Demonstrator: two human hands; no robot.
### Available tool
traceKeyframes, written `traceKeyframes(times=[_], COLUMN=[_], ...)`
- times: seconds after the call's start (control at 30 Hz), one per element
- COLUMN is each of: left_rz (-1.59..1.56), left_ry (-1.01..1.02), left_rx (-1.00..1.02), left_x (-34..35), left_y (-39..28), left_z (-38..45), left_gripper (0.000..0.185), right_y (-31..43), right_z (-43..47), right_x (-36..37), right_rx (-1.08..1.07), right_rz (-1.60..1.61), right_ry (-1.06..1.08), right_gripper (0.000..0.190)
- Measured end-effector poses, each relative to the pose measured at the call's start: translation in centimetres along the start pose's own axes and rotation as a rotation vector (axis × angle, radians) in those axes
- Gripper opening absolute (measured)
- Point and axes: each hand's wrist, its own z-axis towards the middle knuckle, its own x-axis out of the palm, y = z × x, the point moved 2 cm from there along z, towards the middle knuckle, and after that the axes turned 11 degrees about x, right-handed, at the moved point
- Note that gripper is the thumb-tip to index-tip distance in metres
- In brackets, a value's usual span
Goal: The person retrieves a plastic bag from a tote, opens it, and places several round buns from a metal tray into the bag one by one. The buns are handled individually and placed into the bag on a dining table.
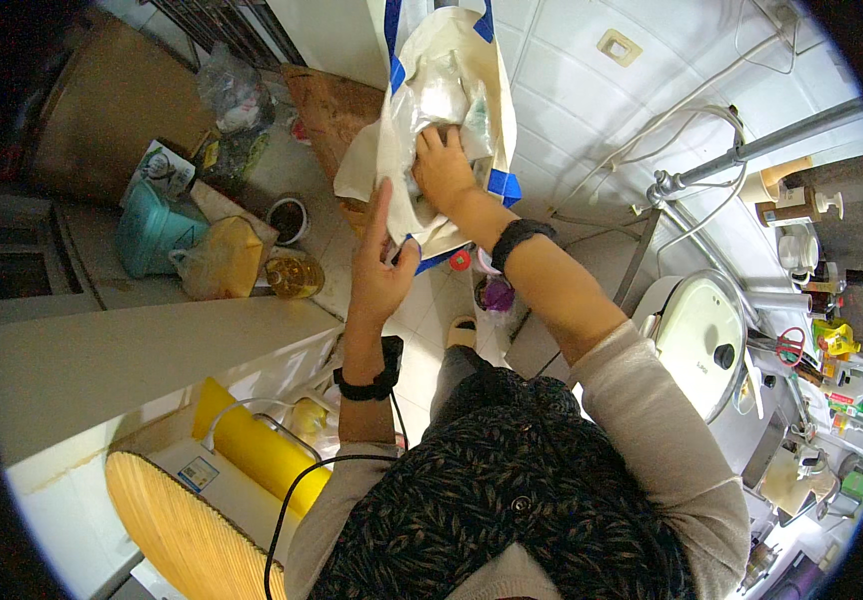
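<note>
A cream cloth tote bag (510, 127) with blue handles hangs upright against the tiled wall, its mouth towards me. Inside lie clear plastic bags (443, 94) with whitish contents. My right hand (443, 169) reaches into the tote, fingers bent against the plastic; whether they grip it is hidden. At the tote's near left edge is my left hand (383, 274), forefinger stretched along the cloth and thumb apart beside a blue strap. Its other fingers are out of sight, so a hold on the rim cannot be made out. Dark bands circle both wrists.
A wooden board (341, 112) leans behind the tote. Left on the floor stand a teal bin (154, 232), a yellowish bag (221, 255) and an oil bottle (294, 274). To the right, a white electric cooker (694, 345) sits on the counter, below a metal pipe (769, 142).
</note>
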Motion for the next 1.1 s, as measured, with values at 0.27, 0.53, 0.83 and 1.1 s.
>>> traceKeyframes(times=[0.27, 0.53, 0.83, 1.1], left_rz=[-0.005, 0.018, 0.104, 0.102], left_ry=[-0.056, -0.007, 0.046, 0.053], left_rx=[0.012, -0.124, 0.003, -0.06], left_x=[-0.8, 0.0, 0.4, 0.1], left_y=[0.2, -0.4, -0.1, 0.4], left_z=[2.2, 2.6, 2.3, 1.7], left_gripper=[0.073, 0.073, 0.074, 0.074], right_y=[-7.2, -12.3, -12.3, -10.8], right_z=[2.2, 2.6, 1.4, 0.6], right_x=[0.3, 1.2, -1.3, -2.7], right_rx=[0.05, -0.023, 0.259, 0.264], right_rz=[0.739, 1.29, 1.167, 0.824], right_ry=[0.118, 0.183, -0.089, -0.4], right_gripper=[0.028, 0.031, 0.027, 0.023])
